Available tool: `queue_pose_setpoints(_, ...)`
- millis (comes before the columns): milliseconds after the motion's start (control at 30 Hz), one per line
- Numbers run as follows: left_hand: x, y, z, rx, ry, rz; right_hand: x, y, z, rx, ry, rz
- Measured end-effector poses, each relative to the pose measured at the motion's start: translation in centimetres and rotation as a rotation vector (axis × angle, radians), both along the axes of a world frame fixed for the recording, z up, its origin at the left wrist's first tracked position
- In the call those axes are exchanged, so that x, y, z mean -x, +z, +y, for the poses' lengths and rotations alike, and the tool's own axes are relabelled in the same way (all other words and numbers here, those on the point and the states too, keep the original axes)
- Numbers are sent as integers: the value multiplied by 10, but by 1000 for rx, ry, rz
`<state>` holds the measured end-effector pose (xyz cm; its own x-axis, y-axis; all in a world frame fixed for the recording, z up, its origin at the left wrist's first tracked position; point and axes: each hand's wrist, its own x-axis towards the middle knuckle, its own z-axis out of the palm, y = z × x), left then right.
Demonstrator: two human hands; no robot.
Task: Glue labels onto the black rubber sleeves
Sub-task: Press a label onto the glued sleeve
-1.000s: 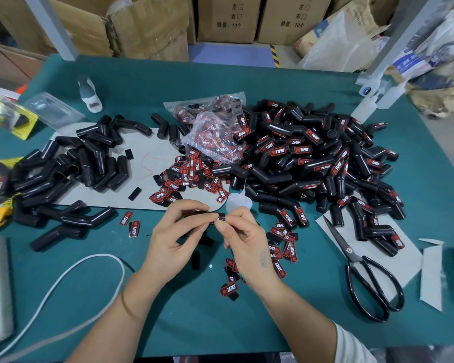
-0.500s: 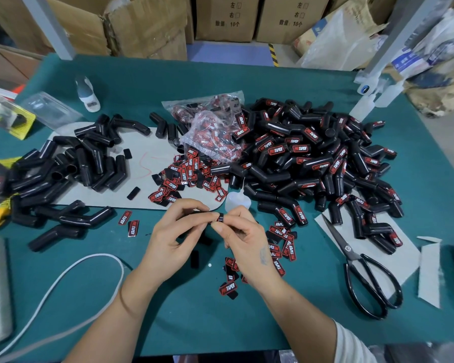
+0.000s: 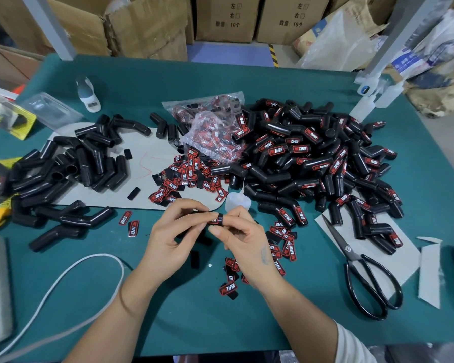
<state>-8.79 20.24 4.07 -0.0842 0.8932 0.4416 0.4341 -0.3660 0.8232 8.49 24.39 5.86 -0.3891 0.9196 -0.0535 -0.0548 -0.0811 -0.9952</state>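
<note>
Both hands are meeting in the middle of the green table [image 3: 286, 82], just in front of the small clear glue bottle [image 3: 236, 203]. The left hand [image 3: 173, 237] and the right hand [image 3: 243, 241] are pinching one small label [image 3: 216, 219] between their fingertips. The label is bending into a curve, so only a bit of its red and white side is showing, and its words are too small to read. The fingers of both hands are curling in, and they are hiding part of the label.

Behind the glue bottle and to its right, a big pile of labelled sleeves [image 3: 312, 158] is lying. Each one is showing a red label, but many are buried under others. To the left of the glue bottle, the plain black sleeves [image 3: 71, 169] are lying on and around a grey card [image 3: 147, 150]. The far left ones are blurry.

Loose labels [image 3: 192, 176] are spreading out just behind the hands, beside the glue bottle. More are lying under the right wrist, partly hidden. A clear bag of labels [image 3: 210, 127] is sitting behind the glue bottle, and it is hard to see inside.

Black scissors [image 3: 364, 273] are lying far right of the glue bottle. A white cord [image 3: 71, 273] is curling at the left and running off the edge.
</note>
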Motion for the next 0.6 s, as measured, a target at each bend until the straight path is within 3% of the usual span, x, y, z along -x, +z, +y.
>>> queue_pose_setpoints(600,0,-2,1,-33,-18,30,-1,2,1,7,-14,-39)
